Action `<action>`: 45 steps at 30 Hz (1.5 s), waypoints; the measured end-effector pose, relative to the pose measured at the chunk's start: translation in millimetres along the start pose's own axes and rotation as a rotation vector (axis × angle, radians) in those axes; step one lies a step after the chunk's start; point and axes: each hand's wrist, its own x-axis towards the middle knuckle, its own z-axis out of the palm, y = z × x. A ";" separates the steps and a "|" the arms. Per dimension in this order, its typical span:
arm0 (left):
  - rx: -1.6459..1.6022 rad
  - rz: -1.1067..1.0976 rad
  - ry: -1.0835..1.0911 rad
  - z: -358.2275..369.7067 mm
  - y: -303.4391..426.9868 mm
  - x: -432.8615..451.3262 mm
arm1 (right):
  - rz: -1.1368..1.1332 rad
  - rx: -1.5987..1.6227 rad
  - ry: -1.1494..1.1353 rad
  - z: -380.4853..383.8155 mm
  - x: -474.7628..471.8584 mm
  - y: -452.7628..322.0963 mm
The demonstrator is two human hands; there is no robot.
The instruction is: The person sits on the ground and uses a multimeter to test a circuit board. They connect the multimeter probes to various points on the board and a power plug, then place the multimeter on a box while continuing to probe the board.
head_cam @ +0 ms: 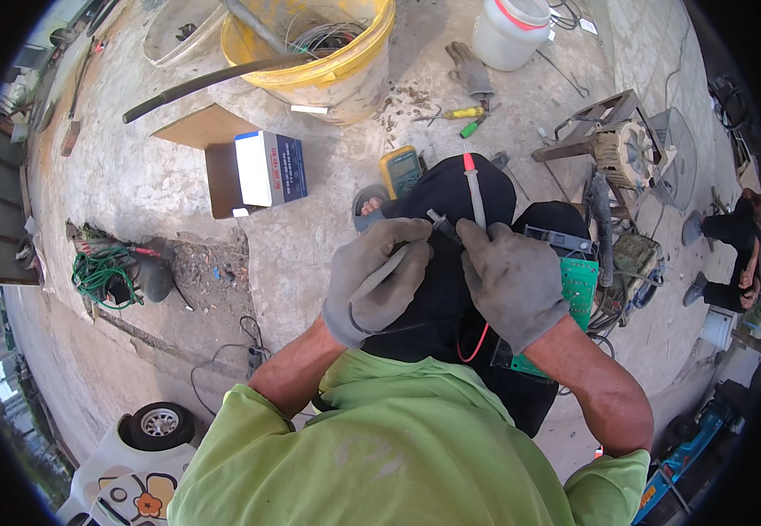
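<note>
My left hand (380,276), in a grey work glove, is closed around a grey test probe (380,276) with a dark lead. My right hand (512,279), gloved alike, grips a second grey probe (477,197) whose red end points away from me. Between my fingertips is a small dark component (443,225) with metal at one end; which hand bears it is hard to tell. A green circuit board (579,289) rests on my lap, partly hidden by my right hand and forearm. Beyond my knee stands a yellow multimeter (401,169), by my foot.
Ahead are an open cardboard box (272,169), a yellow bucket (334,79) of wire and a white plastic jar (512,33). A loose glove (470,69) and screwdrivers (464,113) lie nearby. An old motor (624,150) stands right; another person (729,250) sits beyond. Green cable (107,276) lies left.
</note>
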 end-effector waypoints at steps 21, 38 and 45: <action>-0.119 -0.151 -0.110 -13.1 15.0 25.6 | -0.102 1.072 0.357 -68.8 -99.1 29.6; -0.117 -0.211 -0.074 -8.4 20.6 25.5 | 0.230 0.780 0.899 -25.0 -144.1 33.4; -0.100 -0.183 -0.071 -7.4 18.7 25.5 | 0.280 0.781 0.830 -20.1 -149.3 34.6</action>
